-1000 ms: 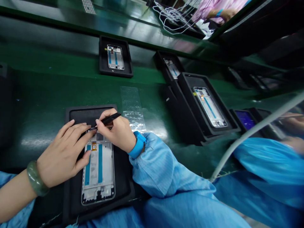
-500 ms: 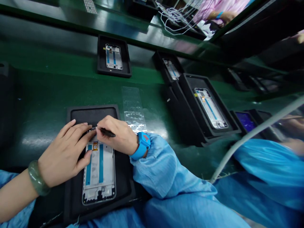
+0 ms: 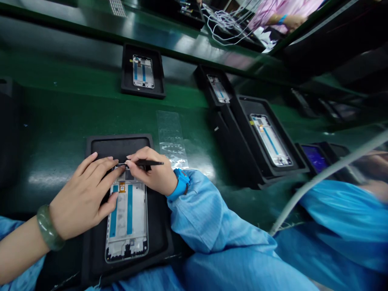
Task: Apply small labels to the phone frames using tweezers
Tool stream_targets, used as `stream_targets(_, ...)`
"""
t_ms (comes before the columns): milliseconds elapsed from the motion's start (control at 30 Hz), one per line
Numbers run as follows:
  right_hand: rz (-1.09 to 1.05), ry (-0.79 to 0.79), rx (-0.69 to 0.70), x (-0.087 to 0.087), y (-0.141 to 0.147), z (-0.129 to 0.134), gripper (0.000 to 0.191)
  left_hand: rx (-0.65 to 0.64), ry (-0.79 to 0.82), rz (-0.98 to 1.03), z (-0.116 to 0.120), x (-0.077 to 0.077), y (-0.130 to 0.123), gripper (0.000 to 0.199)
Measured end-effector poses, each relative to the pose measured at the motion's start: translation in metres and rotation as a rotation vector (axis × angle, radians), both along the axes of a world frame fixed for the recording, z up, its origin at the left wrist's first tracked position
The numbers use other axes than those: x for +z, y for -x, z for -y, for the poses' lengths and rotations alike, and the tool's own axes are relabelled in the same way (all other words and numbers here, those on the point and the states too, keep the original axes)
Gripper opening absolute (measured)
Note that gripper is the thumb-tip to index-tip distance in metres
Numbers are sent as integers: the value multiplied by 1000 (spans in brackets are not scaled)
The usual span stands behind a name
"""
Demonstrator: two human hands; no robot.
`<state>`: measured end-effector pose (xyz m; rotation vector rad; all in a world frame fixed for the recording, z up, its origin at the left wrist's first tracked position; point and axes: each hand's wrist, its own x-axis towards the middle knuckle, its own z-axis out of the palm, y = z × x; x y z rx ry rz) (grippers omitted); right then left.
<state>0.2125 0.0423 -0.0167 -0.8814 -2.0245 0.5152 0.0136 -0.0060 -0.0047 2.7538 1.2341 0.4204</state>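
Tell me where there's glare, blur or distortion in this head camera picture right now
Head view: pale glare on the green bench beside the plastic strip; the right side smears, with the purple screen soft; wide-angle stretch seems to bend the near sleeve; the phone frame looks fairly sharp, its top edge partly hidden by fingers.

Blue sleeves (image 3: 209, 218), green bangle (image 3: 49, 227)

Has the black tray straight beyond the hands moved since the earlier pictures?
Yes, the black tray has shifted slightly left, judged against the clear plastic strip.
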Motion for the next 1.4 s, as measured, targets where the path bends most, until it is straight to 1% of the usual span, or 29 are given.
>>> stream_targets(100,28,-83,33,-3,1,-1,4,-7,5,8,0,0,0,49)
stream_targets(200,49,-127,53,0,2,-3,4,-12,8,2,0,0,0,50)
stream_targets(300,81,-92,60,6,4,-7,6,-10,7,-4,-1,1,0,50)
stream_targets(433,98,14,87,12,8,-15,7,-2,9,-10,-1,2,0,48)
stream_targets(533,73,113,84,15,8,-20,7,4,6,-20,-1,2,0,50)
stream_targets(633,23,186,51,17,4,-22,8,7,1,-25,-1,1,0,51)
stream_targets(733,10,180,35,18,1,-22,9,4,-4,-25,-1,1,0,51)
stream_targets(933,35,154,65,15,4,-17,10,9,2,-9,-1,1,-1,49)
stream_targets(1167,46,141,40,10,6,-14,11,14,6,-3,-1,1,0,49)
stream_targets(1400,60,138,27,11,7,-13,10,0,0,-3,-1,1,2,49)
